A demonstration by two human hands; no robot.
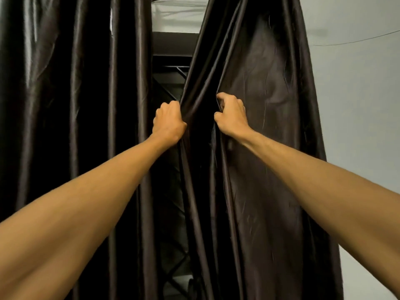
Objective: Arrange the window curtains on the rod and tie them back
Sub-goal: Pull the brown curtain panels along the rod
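Fingers, left: the fingers (167, 107) of the left hand (167, 123) are curled into a tight fist round a gathered fold at the inner edge of the right curtain (270, 148); the fingertips are hidden in the cloth.
Fingers, right: the right hand (231, 114) is curled too, its fingers (223, 97) hooked into a second fold of the same curtain, just to the right of the first, with the thumb tucked under against the fabric.
Hands together: both sit at about the same height, near each other but apart, with a narrow band of pleated cloth between them.
Arms: both forearms are bare and stretched out forward and up from the lower corners, backs of the hands toward the camera.
Right curtain: dark, glossy cloth, hanging from above the picture's top edge; its folds pinch in toward the two grips and fall loose below them.
Left curtain (65, 105): the same dark glossy cloth, hanging in straight vertical pleats at the left, untouched by either hand.
Gap: between the two curtains a black metal truss frame (171, 83) shows.
Surroundings: pale grey wall (357, 105) at the right, crossed by a thin cable (357, 41).
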